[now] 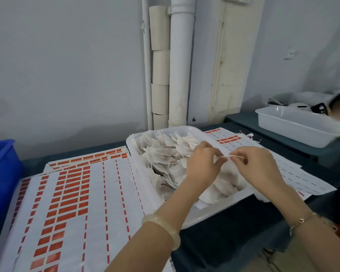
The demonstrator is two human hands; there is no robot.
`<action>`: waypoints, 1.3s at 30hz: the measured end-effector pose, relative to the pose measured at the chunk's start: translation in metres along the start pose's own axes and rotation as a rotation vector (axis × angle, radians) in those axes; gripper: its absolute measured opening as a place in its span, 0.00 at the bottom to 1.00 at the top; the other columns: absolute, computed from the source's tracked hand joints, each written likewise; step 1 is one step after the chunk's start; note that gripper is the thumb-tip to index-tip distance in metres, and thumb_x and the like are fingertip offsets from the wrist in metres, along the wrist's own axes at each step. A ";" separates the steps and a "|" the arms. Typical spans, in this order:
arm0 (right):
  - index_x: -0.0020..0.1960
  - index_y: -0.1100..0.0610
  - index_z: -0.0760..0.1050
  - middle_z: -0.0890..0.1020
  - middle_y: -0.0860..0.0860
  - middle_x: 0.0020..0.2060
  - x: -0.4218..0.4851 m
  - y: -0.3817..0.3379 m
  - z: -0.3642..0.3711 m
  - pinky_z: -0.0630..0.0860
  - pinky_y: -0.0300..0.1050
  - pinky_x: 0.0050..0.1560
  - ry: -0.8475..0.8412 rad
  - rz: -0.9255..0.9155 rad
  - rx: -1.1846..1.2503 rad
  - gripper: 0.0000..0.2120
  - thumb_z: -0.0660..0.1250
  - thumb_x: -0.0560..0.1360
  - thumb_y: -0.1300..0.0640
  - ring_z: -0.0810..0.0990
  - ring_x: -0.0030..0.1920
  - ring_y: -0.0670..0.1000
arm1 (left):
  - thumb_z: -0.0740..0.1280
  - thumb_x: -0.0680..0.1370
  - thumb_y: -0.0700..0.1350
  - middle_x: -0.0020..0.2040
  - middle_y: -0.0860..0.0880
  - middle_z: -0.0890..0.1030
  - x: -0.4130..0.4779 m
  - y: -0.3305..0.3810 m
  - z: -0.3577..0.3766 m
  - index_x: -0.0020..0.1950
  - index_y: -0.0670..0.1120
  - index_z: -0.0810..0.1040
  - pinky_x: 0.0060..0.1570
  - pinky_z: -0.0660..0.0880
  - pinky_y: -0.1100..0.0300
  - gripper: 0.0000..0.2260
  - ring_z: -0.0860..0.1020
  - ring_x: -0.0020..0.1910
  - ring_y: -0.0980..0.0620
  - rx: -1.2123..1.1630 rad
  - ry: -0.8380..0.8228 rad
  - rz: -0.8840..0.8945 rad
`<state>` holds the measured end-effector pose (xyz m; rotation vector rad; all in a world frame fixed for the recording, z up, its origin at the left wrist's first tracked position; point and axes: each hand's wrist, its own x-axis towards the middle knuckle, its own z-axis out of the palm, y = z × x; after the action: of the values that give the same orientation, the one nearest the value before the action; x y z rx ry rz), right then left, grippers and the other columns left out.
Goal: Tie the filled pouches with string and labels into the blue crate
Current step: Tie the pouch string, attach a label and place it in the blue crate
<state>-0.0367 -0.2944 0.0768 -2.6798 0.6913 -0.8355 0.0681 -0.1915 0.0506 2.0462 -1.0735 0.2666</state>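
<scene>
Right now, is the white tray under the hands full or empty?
Full. Filled pouches lie heaped across the white tray, up to its rim.

Reaches both bare forearms in from the near side of the white tray [190, 218]. Holds the left hand [202, 163] above the tray's right half, fingers curled, thumb and forefinger pinching a thin string [227, 156]. Holds the right hand [261, 165] just beside it, above the tray's right rim, knuckles up, pinching the same string's other end.
</scene>
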 end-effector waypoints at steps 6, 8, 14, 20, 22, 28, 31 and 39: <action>0.49 0.51 0.82 0.83 0.44 0.41 -0.008 -0.067 0.015 0.72 0.31 0.40 0.094 -0.208 0.394 0.07 0.69 0.74 0.61 0.79 0.39 0.40 | 0.70 0.73 0.55 0.33 0.56 0.77 -0.030 -0.024 -0.093 0.40 0.49 0.80 0.35 0.71 0.61 0.09 0.74 0.34 0.58 -0.110 0.135 -0.120; 0.48 0.51 0.81 0.83 0.43 0.40 -0.019 -0.100 0.024 0.74 0.32 0.41 0.073 -0.259 0.502 0.07 0.69 0.74 0.62 0.80 0.40 0.41 | 0.70 0.73 0.54 0.32 0.56 0.77 -0.056 -0.037 -0.125 0.40 0.51 0.79 0.34 0.70 0.66 0.08 0.74 0.33 0.59 -0.119 0.153 -0.099; 0.46 0.50 0.79 0.81 0.40 0.38 -0.068 -0.194 0.064 0.75 0.28 0.41 -0.105 -0.394 0.799 0.04 0.70 0.72 0.57 0.79 0.41 0.38 | 0.68 0.73 0.57 0.39 0.56 0.80 -0.157 -0.090 -0.193 0.41 0.52 0.79 0.39 0.74 0.71 0.10 0.79 0.41 0.57 -0.295 0.203 -0.310; 0.46 0.52 0.78 0.81 0.44 0.41 -0.107 -0.249 0.145 0.79 0.35 0.45 -0.509 -0.241 0.944 0.04 0.68 0.75 0.61 0.81 0.42 0.43 | 0.70 0.74 0.50 0.39 0.44 0.83 -0.228 -0.131 -0.195 0.44 0.39 0.80 0.39 0.79 0.61 0.13 0.81 0.38 0.45 -0.556 0.349 -0.576; 0.47 0.52 0.77 0.82 0.44 0.42 -0.118 -0.255 0.168 0.79 0.37 0.48 -0.609 -0.142 1.037 0.04 0.67 0.76 0.61 0.82 0.44 0.44 | 0.68 0.75 0.49 0.38 0.47 0.84 -0.242 -0.140 -0.187 0.44 0.42 0.81 0.37 0.79 0.62 0.10 0.82 0.38 0.49 -0.585 0.389 -0.673; 0.49 0.50 0.78 0.83 0.41 0.44 -0.130 -0.249 0.200 0.80 0.40 0.50 -0.737 0.112 1.190 0.04 0.66 0.77 0.57 0.82 0.49 0.45 | 0.63 0.79 0.49 0.42 0.54 0.83 -0.244 -0.159 -0.177 0.45 0.52 0.79 0.41 0.78 0.57 0.07 0.81 0.41 0.53 -0.521 0.550 -0.820; 0.49 0.50 0.79 0.83 0.42 0.45 -0.128 -0.246 0.199 0.80 0.38 0.47 -0.771 0.079 1.203 0.05 0.66 0.77 0.58 0.82 0.48 0.44 | 0.67 0.77 0.47 0.53 0.55 0.80 -0.231 -0.170 -0.178 0.55 0.52 0.76 0.50 0.77 0.60 0.07 0.79 0.51 0.54 -0.486 0.477 -0.740; 0.50 0.51 0.81 0.84 0.46 0.46 -0.121 -0.244 0.196 0.81 0.47 0.49 -0.671 0.195 1.257 0.06 0.67 0.75 0.57 0.81 0.49 0.50 | 0.69 0.76 0.46 0.35 0.51 0.80 -0.232 -0.189 -0.167 0.40 0.45 0.79 0.47 0.77 0.47 0.06 0.77 0.34 0.53 -0.401 0.313 -0.731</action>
<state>0.0805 -0.0056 -0.0483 -1.5169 0.1260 -0.1292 0.0974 0.1313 -0.0597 1.8095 -0.1317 -0.0118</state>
